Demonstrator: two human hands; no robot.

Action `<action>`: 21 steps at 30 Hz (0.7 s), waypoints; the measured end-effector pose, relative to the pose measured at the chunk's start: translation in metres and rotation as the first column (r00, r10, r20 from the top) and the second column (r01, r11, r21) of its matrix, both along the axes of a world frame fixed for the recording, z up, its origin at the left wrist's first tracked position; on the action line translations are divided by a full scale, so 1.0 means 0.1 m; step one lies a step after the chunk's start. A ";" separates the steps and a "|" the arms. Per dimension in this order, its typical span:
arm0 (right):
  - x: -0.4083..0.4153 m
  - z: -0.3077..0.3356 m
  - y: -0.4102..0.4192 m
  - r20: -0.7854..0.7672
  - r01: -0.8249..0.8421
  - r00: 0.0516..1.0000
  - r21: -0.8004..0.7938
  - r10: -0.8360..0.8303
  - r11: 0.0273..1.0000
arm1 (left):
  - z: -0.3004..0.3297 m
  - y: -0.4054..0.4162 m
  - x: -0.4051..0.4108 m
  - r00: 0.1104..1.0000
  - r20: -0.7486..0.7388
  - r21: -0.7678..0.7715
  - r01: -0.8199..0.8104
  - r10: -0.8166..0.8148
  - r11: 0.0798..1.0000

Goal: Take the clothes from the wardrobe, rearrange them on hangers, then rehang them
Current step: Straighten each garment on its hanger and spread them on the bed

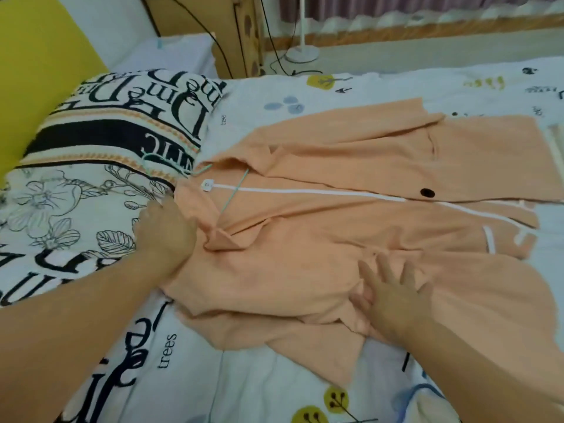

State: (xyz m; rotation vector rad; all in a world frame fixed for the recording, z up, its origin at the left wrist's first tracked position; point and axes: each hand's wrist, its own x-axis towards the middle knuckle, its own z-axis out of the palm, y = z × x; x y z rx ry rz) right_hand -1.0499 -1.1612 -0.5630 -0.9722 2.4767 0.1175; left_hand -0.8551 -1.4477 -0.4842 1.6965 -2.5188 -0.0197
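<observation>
A peach-orange jacket (351,215) lies spread open on the bed, collar to the left, with one black button (427,192) and white inner seam tape. A thin green hanger (233,190) sits inside the collar; its hook pokes out over the pillow edge. My left hand (166,230) grips the near shoulder of the jacket by the collar, fingers curled into the cloth. My right hand (393,296) lies flat with spread fingers on the jacket's near front panel.
A black-and-white lettered pillow (122,123) lies at the left, against a yellow headboard (39,65). The bed sheet (274,386) has printed trees and words. Beyond the bed stand a white lamp base (302,53), cables and a wooden cabinet (213,32).
</observation>
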 end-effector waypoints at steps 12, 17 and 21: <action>-0.08 0.04 -0.06 -0.034 -0.083 0.996 0.045 0.084 0.996 | -0.86 1.27 -0.07 0.704 0.243 0.417 0.545 -0.667 0.728; -0.11 0.35 -0.03 0.026 -0.223 0.975 0.059 0.222 0.973 | -0.50 1.35 -0.28 0.711 0.300 0.504 0.448 -0.636 0.739; 0.05 0.65 0.33 0.007 -0.084 0.996 -0.246 0.088 0.966 | -0.13 1.72 -0.30 0.787 0.213 0.298 0.512 -0.579 0.806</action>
